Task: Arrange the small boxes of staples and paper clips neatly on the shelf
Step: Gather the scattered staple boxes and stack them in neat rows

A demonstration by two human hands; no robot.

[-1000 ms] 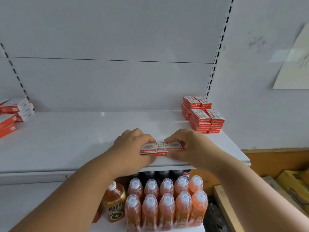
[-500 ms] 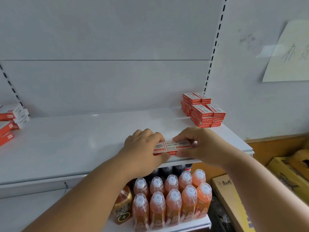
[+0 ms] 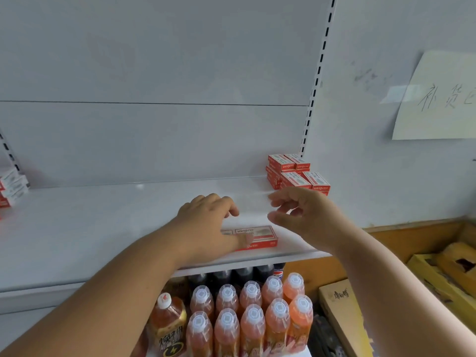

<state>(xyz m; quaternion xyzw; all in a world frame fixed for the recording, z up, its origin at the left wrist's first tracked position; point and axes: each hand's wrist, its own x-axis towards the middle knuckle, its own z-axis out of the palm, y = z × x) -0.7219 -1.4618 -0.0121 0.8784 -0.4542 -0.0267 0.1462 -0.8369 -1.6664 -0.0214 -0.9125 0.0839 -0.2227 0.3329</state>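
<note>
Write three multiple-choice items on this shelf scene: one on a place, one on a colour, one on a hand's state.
1. Where do the stacked small red-and-white cardboard boxes stand on the white metal shelf?
A. back right corner
B. front left edge
C. lower shelf

2. What colour are the caps on the orange drink bottles below?
A. black
B. clear white
C. green

3. What is the right hand doing?
A. gripping a bottle
B. pressing a box
C. hovering, holding nothing

Answers: 1 A, beside the slotted upright; 2 B, pale translucent tops; 3 C, fingers loose above the shelf.

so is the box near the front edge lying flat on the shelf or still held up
Lying flat: the red box rests label-up on the shelf. The left hand touches it with its thumb; the right hand hovers clear.
</note>
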